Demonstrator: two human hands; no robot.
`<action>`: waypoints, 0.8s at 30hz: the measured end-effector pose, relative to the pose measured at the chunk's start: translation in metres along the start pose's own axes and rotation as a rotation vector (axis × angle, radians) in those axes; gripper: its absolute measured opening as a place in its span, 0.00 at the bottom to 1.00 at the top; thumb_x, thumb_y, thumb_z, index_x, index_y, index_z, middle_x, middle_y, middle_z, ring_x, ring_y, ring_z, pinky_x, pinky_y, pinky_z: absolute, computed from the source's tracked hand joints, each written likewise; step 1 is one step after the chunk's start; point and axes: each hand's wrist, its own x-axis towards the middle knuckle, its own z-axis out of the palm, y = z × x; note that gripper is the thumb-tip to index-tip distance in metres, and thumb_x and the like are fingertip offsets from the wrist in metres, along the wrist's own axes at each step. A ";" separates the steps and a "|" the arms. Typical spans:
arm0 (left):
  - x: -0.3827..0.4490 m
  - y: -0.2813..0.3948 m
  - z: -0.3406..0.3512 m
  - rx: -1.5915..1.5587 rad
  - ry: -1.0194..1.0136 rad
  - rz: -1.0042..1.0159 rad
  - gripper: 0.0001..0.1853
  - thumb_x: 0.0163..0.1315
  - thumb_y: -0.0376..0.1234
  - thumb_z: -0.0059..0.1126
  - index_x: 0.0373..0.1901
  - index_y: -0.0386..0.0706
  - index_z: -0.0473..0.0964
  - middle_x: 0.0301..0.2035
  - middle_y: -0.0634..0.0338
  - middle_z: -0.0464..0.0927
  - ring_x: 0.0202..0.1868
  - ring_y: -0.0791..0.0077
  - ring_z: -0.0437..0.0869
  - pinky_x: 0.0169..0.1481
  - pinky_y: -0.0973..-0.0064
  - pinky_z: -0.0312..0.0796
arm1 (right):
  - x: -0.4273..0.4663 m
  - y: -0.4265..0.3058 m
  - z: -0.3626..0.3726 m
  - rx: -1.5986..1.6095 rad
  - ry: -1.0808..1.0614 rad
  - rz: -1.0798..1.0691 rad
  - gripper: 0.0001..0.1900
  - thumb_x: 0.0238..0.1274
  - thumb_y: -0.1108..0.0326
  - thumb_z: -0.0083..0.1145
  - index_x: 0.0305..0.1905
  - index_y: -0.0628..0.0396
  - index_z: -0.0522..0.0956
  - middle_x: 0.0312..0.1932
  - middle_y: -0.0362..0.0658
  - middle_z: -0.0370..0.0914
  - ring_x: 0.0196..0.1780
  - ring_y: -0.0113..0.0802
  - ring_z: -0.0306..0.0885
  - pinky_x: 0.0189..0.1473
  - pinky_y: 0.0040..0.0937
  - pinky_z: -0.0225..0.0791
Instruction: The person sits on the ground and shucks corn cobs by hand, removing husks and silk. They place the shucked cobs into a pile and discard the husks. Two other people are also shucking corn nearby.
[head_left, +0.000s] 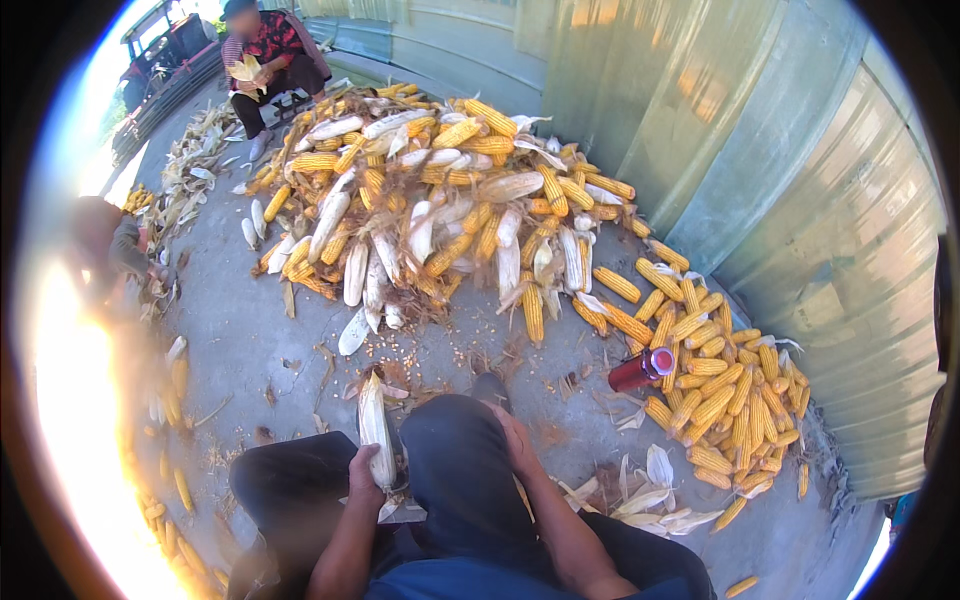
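Note:
An ear of corn in its pale husk (375, 431) stands roughly upright between my knees, its tip pointing away from me. My left hand (365, 474) grips it near the lower end. My right hand (512, 439) rests against the side of my right knee, its fingers partly hidden by the knee; whether it holds anything is not visible. Beyond my feet lies a large heap of corn ears (450, 202), some bare yellow, others in white husks. Loose kernels (390, 360) are scattered on the concrete between the heap and me.
A pile of husked yellow corn (735, 405) lies at the right, beside a red flask (637, 370). Stripped husks (652, 495) lie near my right leg. A corrugated wall (750, 150) runs behind. One person (274, 45) sits at the upper left; another (112, 236) bends at the left.

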 end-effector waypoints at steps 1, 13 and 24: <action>-0.003 0.001 -0.001 -0.009 -0.005 0.028 0.23 0.59 0.39 0.54 0.50 0.31 0.73 0.32 0.47 0.82 0.29 0.57 0.85 0.37 0.64 0.81 | -0.005 0.009 -0.003 -0.090 -0.003 0.138 0.28 0.82 0.49 0.36 0.62 0.62 0.77 0.60 0.51 0.80 0.63 0.42 0.77 0.69 0.36 0.63; -0.034 0.036 0.001 -0.012 -0.168 0.147 0.25 0.58 0.40 0.58 0.50 0.29 0.72 0.33 0.46 0.81 0.34 0.57 0.86 0.44 0.63 0.81 | -0.063 0.066 -0.090 -0.134 0.396 0.448 0.21 0.73 0.51 0.54 0.38 0.62 0.82 0.27 0.45 0.81 0.37 0.38 0.83 0.38 0.38 0.76; -0.105 0.062 -0.006 0.001 -0.145 0.360 0.21 0.60 0.38 0.55 0.49 0.32 0.73 0.34 0.49 0.81 0.33 0.61 0.86 0.42 0.65 0.83 | -0.060 -0.242 -0.064 0.629 -0.922 -0.851 0.20 0.72 0.54 0.60 0.47 0.65 0.78 0.34 0.53 0.79 0.35 0.42 0.82 0.35 0.43 0.80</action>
